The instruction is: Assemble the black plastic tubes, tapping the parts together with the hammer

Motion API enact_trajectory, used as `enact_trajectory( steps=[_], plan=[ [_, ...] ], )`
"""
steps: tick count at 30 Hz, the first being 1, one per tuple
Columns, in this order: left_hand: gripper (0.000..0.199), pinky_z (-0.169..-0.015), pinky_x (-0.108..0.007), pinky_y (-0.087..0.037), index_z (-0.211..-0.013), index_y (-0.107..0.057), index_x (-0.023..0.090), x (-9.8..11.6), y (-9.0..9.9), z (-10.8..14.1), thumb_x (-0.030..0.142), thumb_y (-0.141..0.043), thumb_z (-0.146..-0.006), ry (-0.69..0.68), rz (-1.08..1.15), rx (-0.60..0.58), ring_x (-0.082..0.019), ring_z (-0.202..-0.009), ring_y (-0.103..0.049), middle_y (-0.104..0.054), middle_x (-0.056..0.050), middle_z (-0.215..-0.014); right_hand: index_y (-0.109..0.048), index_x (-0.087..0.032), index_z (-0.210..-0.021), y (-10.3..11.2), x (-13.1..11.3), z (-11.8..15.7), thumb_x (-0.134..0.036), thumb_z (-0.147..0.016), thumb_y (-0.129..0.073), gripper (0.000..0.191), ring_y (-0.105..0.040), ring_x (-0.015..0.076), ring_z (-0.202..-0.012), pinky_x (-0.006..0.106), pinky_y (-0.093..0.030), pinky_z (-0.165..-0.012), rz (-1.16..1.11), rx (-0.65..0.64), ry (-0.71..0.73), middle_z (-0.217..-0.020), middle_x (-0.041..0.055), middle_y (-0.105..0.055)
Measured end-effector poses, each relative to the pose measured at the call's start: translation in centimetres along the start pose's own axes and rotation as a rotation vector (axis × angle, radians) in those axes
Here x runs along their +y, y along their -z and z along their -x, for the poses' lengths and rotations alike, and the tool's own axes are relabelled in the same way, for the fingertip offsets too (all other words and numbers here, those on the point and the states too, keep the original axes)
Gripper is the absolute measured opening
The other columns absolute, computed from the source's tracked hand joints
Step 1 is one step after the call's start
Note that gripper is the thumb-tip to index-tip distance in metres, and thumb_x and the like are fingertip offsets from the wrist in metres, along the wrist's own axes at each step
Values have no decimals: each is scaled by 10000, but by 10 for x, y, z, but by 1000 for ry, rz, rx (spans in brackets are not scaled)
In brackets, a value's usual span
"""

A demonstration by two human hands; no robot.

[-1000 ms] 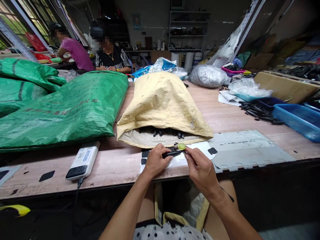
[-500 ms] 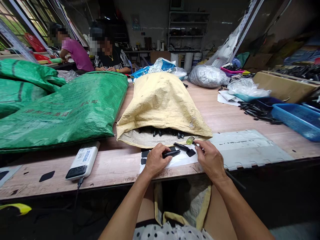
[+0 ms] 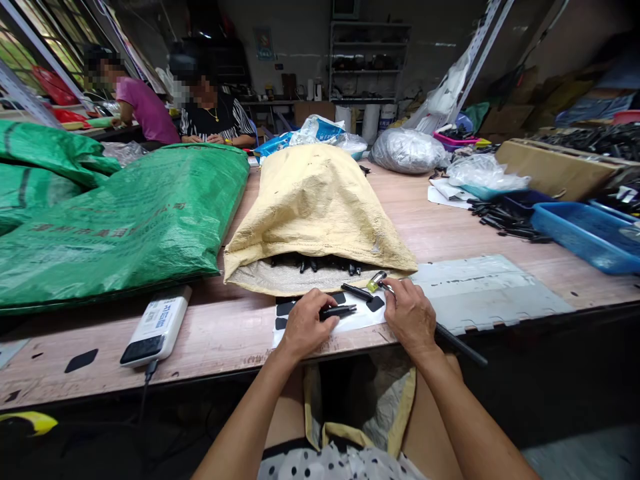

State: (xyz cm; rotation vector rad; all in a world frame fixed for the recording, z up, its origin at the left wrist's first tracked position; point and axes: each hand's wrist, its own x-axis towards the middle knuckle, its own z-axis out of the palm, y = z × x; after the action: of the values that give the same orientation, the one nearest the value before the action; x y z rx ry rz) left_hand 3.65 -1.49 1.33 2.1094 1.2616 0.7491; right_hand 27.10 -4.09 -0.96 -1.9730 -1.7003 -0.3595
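Observation:
At the table's front edge, my left hand (image 3: pixel 306 325) is closed round a black rod (image 3: pixel 340 311) that points right. My right hand (image 3: pixel 411 315) pinches a tool with a metal shaft and a clear yellow-green end (image 3: pixel 376 281); part of it is hidden by the fingers. Between the hands, another black rod (image 3: pixel 357 292) and a black rounded pad (image 3: pixel 375 304) lie on a white sheet (image 3: pixel 363 320). More black pads (image 3: pixel 286 308) are beside my left hand. Just behind, a yellow woven sack (image 3: pixel 320 200) opens toward me, with black pieces (image 3: pixel 313 264) in its mouth.
Left are a green sack (image 3: pixel 130 220) and a white power bank (image 3: pixel 157 327) with a cable. Right are a grey sheet (image 3: pixel 490 293), a blue tray (image 3: pixel 590 233) and a pile of black rods (image 3: pixel 507 220). Two people sit at the far left.
The view has shifted slightly, moving the scene left. The yellow-green end in my right hand has turned, and a long black handle now shows more behind that hand.

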Motion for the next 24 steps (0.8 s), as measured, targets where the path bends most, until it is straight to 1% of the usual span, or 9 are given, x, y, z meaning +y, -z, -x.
enact_trajectory(
  steps=[3,6,9,11,14,18,21,22,24],
  plan=[
    [151,-755,-285,-446,-993,-673,238,18,-2,28,216,-668,-844,-93,17,-150,-168,-864,-618,-673,2,-948,-653,-249,-1157,0,0,0,-199,-930,-566,249,-523,213,-887,323,-354,-765,7,-9,-5,-978,47,-631],
    [136,-780,-312,-457,-1007,-659,250,31,-16,59,272,-665,-873,-186,-61,-334,-185,-865,-636,-701,4,-930,-649,-248,-1154,-1,0,0,-200,-926,-572,245,-520,214,-889,325,-349,-766,8,-10,-15,-985,49,-630],
    [51,-822,-392,-457,-921,-630,199,35,-37,79,221,-597,-890,-234,-324,-367,-240,-889,-628,-687,-55,-905,-649,-248,-1147,-1,0,1,-200,-921,-579,242,-514,214,-893,327,-346,-768,8,-16,-18,-985,49,-628],
    [85,-812,-414,-465,-904,-610,186,34,-52,85,178,-526,-905,-241,-432,-390,-257,-896,-629,-679,-82,-924,-650,-247,-1143,-2,-1,1,-201,-920,-579,238,-511,213,-894,327,-344,-767,9,-16,-19,-982,50,-627],
    [133,-774,-408,-489,-973,-612,197,24,-73,92,186,-495,-910,-173,-428,-466,-261,-888,-654,-685,-82,-986,-649,-246,-1143,-2,-2,1,-208,-922,-579,235,-507,209,-887,324,-338,-754,7,-10,-23,-981,48,-626],
    [193,-785,-404,-509,-1036,-647,205,-1,-94,105,213,-521,-890,41,-417,-574,-291,-943,-686,-708,-90,-1029,-647,-249,-1141,-2,-2,1,-213,-923,-583,231,-503,207,-882,320,-330,-750,12,-7,-27,-970,41,-622],
    [182,-790,-381,-509,-1007,-687,213,-8,-95,110,246,-587,-859,131,-392,-617,-299,-961,-695,-726,-92,-1002,-644,-248,-1146,-2,-2,1,-216,-924,-584,232,-500,208,-888,320,-328,-758,16,-16,-25,-974,40,-621],
    [177,-781,-365,-508,-1002,-694,223,-4,-91,108,265,-619,-847,113,-353,-614,-288,-947,-698,-729,-80,-1002,-643,-248,-1146,-2,-2,1,-216,-924,-585,232,-499,208,-890,320,-326,-759,17,-19,-26,-976,41,-621],
    [176,-750,-321,-500,-1001,-699,250,11,-78,98,309,-668,-838,10,-235,-578,-244,-898,-694,-730,-41,-991,-643,-248,-1143,-2,-2,1,-215,-921,-588,231,-497,208,-890,320,-322,-756,20,-22,-31,-975,40,-620]
  ],
)
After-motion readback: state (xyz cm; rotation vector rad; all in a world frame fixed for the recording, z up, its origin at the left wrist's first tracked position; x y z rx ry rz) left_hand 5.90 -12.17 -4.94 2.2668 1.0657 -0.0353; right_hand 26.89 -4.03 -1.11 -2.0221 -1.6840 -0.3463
